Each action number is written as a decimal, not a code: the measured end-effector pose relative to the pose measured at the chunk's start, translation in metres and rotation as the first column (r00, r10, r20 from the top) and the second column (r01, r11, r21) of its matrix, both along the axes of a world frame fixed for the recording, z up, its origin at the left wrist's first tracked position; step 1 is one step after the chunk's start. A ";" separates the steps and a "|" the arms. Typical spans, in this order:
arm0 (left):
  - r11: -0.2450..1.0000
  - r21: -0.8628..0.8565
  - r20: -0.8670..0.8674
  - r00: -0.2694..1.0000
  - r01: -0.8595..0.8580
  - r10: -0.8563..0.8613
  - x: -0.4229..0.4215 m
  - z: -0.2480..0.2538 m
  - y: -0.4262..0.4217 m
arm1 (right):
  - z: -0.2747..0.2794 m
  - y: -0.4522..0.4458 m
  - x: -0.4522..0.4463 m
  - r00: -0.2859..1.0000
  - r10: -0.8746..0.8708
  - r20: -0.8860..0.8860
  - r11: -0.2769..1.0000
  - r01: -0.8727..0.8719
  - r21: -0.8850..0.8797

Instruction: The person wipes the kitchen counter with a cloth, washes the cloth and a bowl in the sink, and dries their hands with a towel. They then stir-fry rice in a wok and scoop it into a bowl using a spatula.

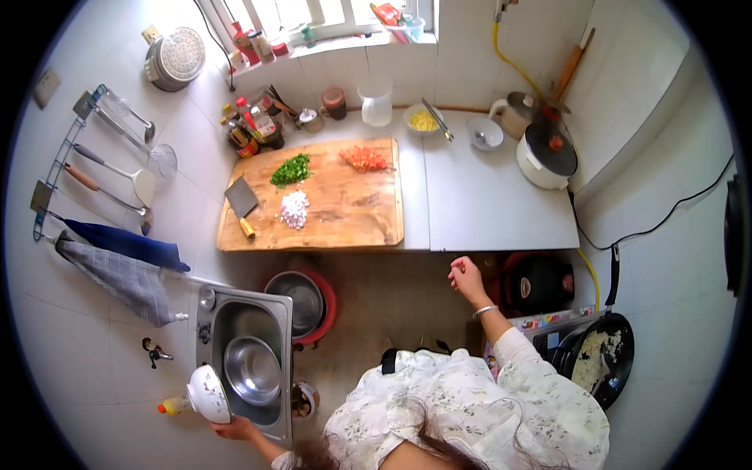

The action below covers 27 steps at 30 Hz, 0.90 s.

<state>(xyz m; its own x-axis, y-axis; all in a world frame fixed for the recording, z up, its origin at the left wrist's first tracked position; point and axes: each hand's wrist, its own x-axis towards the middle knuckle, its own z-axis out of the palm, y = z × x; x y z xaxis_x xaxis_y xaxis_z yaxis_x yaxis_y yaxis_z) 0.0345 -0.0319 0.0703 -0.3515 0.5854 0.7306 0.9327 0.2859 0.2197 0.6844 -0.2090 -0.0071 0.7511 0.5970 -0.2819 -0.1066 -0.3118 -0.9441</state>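
Note:
At lower left, my left hand (234,428) grips a white bowl (209,393) with a leaf pattern by its lower edge. The bowl is tilted on its side, over the left edge of the steel sink (286,345). A shiny metal basin (252,370) stands inside that sink. My right hand (466,278) hangs in the air just short of the counter's front edge, its fingers curled in and nothing visible in them. Behind the right forearm is a black frying pan (623,368) holding cooked rice (593,354) and a spatula.
A wooden board (337,211) carries a cleaver (242,197), chopped greens (291,169), diced white pieces (295,208) and diced red pieces (364,159). Further right stand a bowl of yellow bits (424,120) and a rice cooker (546,160). Nested basins (301,305) sit below the counter.

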 end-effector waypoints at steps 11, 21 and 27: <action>0.994 -0.091 0.107 0.993 0.063 -0.053 -0.009 -0.010 -0.013 | -0.010 0.011 -0.003 0.997 0.076 -0.008 0.997 -0.076 0.018; 0.997 0.075 -0.444 0.895 -0.014 0.046 -0.034 -0.046 -0.011 | -0.003 0.003 -0.005 0.999 0.039 -0.018 0.999 -0.039 -0.015; 0.975 0.190 -0.432 0.902 0.113 -0.021 0.005 0.037 0.061 | -0.016 -0.004 0.000 0.997 0.065 -0.038 0.998 -0.065 0.019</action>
<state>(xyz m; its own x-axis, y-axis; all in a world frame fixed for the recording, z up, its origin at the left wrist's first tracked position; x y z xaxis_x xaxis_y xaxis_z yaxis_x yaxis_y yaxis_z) 0.0397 0.0294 0.1068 0.0542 0.4170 0.9073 0.9651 0.2111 -0.1547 0.6841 -0.2127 -0.0230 0.6994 0.6494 -0.2987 -0.1230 -0.3023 -0.9453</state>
